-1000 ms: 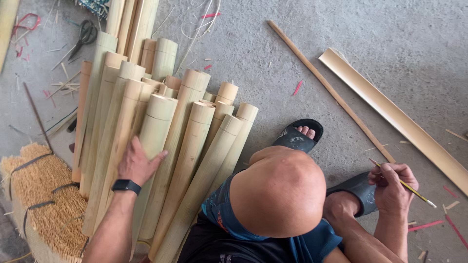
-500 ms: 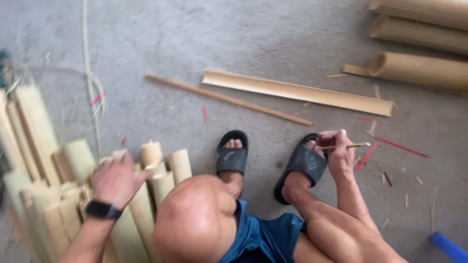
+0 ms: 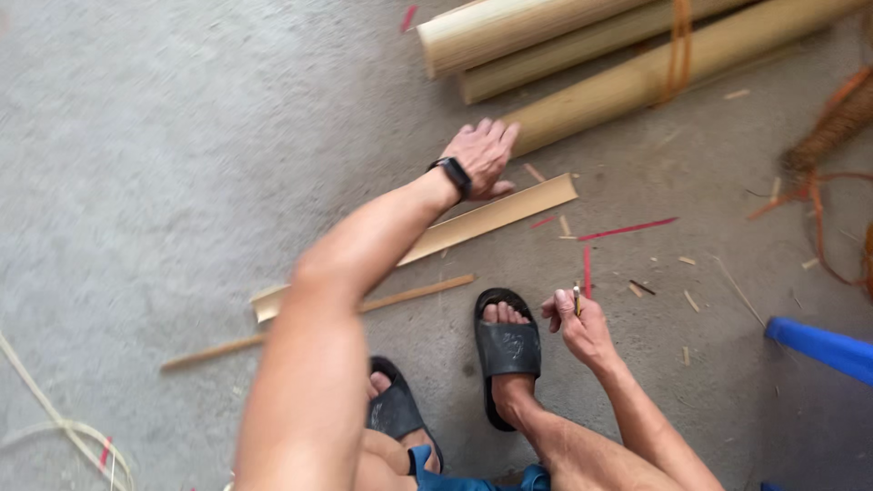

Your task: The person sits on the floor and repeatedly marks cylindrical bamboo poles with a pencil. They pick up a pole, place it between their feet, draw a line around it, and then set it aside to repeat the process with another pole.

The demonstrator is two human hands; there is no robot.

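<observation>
Concrete floor [image 3: 182, 136], tied bamboo bundle [image 3: 655, 64]

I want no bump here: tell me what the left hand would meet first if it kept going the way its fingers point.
The left hand points up and right, toward the lowest bamboo pole of the bundle. That pole would likely come first; the gap looks small, though depth is unclear.

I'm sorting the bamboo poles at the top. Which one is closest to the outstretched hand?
The lowest pole, the long one with an orange tie around it; the left hand hovers at its cut end, while the other two lie farther up.
</observation>
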